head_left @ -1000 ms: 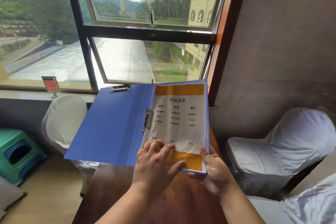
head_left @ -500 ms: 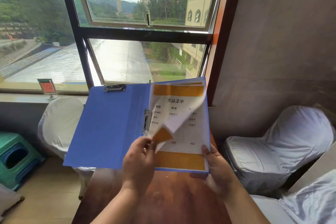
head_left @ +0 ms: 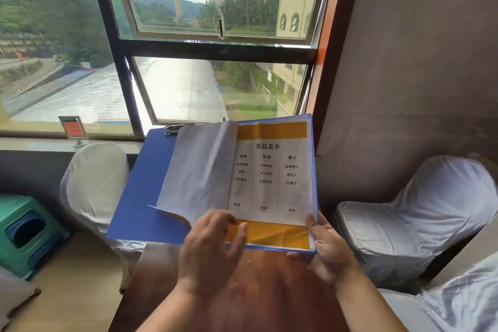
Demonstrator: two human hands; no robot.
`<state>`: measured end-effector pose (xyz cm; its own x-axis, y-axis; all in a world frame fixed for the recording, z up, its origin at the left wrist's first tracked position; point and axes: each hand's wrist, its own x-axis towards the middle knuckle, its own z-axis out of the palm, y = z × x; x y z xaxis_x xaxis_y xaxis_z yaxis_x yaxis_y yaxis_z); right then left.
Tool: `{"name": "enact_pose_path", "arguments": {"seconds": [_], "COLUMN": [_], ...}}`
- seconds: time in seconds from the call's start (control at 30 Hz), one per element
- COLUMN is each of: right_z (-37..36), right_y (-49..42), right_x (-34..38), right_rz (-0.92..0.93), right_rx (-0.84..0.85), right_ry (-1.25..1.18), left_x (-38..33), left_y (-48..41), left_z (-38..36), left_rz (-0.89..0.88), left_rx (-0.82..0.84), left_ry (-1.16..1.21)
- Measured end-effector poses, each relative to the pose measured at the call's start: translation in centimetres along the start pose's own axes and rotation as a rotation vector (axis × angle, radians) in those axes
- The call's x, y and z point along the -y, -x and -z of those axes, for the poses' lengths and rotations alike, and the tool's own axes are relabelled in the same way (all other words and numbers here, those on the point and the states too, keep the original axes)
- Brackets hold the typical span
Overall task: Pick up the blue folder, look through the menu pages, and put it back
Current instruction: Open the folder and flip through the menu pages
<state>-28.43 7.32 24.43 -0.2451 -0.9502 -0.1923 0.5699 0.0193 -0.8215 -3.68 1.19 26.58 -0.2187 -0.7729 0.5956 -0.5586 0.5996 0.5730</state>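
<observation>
The right hand (head_left: 327,248) cups the folder's (head_left: 140,197) lower right corner, thumb on top. The left hand (head_left: 208,248) hovers at its bottom edge, fingers (head_left: 237,237) loosely spread.

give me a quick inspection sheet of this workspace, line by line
surface: brown wooden table, bare where visible
job's things: blue folder held open above the table; one menu page turned left showing its blank back, next menu page facing up
clutter: nothing seen on the table
hands: left hand at the turned page's lower edge, fingers loose; right hand gripping the folder's lower right corner
cables: nothing seen
surroundings: window ahead, small red sign on the sill, white-covered chairs on both sides, green stool on the floor at left
</observation>
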Motion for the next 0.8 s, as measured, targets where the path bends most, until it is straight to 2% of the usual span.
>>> {"name": "enact_pose_path", "arguments": {"seconds": [0.07, 0.2, 0.47, 0.53, 0.6, 0.67, 0.8], "right_z": [-0.6, -1.7, -2.1, -2.0, -1.8, -1.4, -0.8], "right_y": [0.2, 0.9, 1.2, 1.2, 1.3, 1.4, 1.4], "right_x": [0.0, 0.4, 0.8, 0.8, 1.0, 1.1, 1.0], "right_rz": [0.002, 0.014, 0.025, 0.034, 0.042, 0.05, 0.065], "right_rx": [0.02, 0.071, 0.051, 0.048, 0.049, 0.034, -0.002], "right_ry": [-0.01, -0.045, -0.012, -0.021, -0.017, -0.004, 0.012], "left_x": [-1.4, -2.4, -2.1, -2.0, -1.8, -1.4, -0.2], "left_y": [-0.6, -1.2, -1.4, -1.4, -1.3, -1.3, -1.5], "left_z": [-0.8, -1.7, -2.3, -2.3, -2.0, -1.6, -0.8], "left_rz": [-0.155, -0.111, -0.234, -0.213, -0.099, 0.091, 0.579], "left_rx": [0.15, 0.241, 0.085, 0.057, 0.024, -0.018, -0.162], "left_ry": [-0.158, -0.278, -0.202, -0.152, -0.084, 0.027, 0.488]}}
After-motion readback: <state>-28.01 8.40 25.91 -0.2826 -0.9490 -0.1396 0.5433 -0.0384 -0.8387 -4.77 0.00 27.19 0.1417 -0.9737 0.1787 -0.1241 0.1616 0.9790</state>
